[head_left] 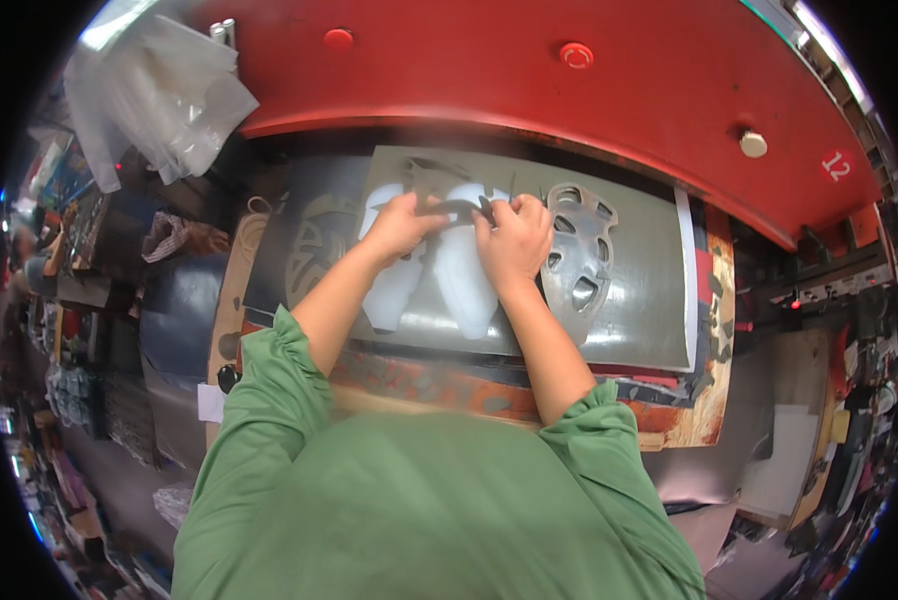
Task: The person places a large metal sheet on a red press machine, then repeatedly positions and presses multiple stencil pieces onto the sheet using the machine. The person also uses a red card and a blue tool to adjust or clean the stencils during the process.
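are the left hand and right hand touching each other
Apart: the head view shows a clear gap between the left hand and right hand, with a white piece visible between them.

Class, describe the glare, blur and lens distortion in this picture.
Head view: white glare streaks the grey sheet near its lower edge; clutter along the left rim looks soft; fisheye distortion bows the red panel's lower edge; corners go black.

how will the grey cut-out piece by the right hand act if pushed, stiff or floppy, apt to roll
The grey cut-out piece is probably fairly stiff, since its rim keeps a clear outline around large openings. Lying broad and flat, it seems unlikely to roll. It may slide easily, as the sheet under it looks glossy.
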`<state>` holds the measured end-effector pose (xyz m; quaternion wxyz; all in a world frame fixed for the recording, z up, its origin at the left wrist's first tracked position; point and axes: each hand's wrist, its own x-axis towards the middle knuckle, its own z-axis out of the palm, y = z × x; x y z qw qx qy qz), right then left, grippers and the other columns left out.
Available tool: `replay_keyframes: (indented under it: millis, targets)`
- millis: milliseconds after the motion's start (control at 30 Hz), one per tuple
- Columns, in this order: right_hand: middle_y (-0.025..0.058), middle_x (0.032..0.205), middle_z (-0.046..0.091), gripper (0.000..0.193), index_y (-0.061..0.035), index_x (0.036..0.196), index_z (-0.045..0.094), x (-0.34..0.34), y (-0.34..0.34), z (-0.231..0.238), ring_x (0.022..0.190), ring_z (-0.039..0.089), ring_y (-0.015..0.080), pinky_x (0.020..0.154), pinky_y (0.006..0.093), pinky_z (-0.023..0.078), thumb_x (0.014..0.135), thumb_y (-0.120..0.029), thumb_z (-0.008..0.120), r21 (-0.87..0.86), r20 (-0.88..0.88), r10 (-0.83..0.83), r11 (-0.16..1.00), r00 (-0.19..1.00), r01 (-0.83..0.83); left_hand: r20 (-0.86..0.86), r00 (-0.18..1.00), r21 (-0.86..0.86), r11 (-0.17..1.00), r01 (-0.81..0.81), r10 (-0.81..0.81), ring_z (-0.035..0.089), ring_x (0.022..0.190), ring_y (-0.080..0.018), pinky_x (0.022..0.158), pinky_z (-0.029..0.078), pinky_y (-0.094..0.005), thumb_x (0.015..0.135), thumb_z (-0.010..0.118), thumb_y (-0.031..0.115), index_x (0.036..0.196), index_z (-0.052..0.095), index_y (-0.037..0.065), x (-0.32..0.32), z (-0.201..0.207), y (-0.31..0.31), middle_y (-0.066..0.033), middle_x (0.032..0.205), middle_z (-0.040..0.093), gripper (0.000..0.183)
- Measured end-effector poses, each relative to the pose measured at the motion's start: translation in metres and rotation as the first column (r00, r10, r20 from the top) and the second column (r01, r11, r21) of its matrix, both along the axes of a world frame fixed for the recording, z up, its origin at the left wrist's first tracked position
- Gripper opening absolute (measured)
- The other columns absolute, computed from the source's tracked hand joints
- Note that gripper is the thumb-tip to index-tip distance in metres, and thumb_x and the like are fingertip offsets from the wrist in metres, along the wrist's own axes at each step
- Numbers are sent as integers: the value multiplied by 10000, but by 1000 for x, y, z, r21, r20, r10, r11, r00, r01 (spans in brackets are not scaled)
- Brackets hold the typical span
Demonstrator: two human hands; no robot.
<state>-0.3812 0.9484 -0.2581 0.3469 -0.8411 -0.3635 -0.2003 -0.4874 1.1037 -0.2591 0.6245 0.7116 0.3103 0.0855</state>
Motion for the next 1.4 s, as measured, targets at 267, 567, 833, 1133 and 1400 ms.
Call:
replay_keyframes:
  millis: [267, 567, 833, 1133, 1400]
  targets:
    - [58, 772, 699, 396, -131, 754, 754, 25, 34, 54, 980, 637, 280, 747, 437, 498, 885, -470, 595, -390, -17, 573, 751, 819, -533, -2, 997, 25, 996, 82, -82, 673, 837, -143, 762, 520, -278, 888, 685, 98, 976, 701, 34, 2, -3, 7, -63, 894, 718, 110]
    - [157, 885, 708, 439, -78, 834, 731, 19, 63, 38, 902, 668, 369, 782, 504, 507, 967, -415, 483, -327, -399, 92, 915, 912, -235, 91, 985, 709, 685, -168, 146, 690, 666, -266, 620, 516, -379, 916, 641, 258, 765, 636, 8, 4, 14, -34, -128, 749, 712, 293]
    - [203, 978, 702, 420, -53, 898, 717, 23, 80, 25, 987, 649, 407, 862, 489, 499, 947, -417, 514, -230, -579, -16, 963, 815, -144, 155, 969, 762, 600, -241, 193, 651, 677, -355, 622, 487, -458, 928, 605, 244, 724, 576, 25, -5, 16, -59, -128, 680, 669, 300]
    - [255, 1157, 655, 438, -1, 1055, 709, 49, 90, 23, 1127, 602, 432, 976, 469, 467, 950, -373, 503, -233, -618, -79, 968, 782, -87, 203, 962, 762, 587, -273, 184, 642, 660, -357, 608, 482, -461, 928, 604, 226, 708, 545, 30, 0, 13, -78, -139, 659, 647, 301]
    - [216, 1064, 697, 525, -8, 960, 719, 76, 93, 40, 959, 678, 397, 831, 510, 528, 1006, -430, 411, -36, -627, -259, 952, 735, 305, 168, 985, 773, 616, -151, 31, 641, 602, -265, 566, 487, -392, 927, 628, 237, 767, 593, 20, -53, 18, -127, -133, 646, 649, 272]
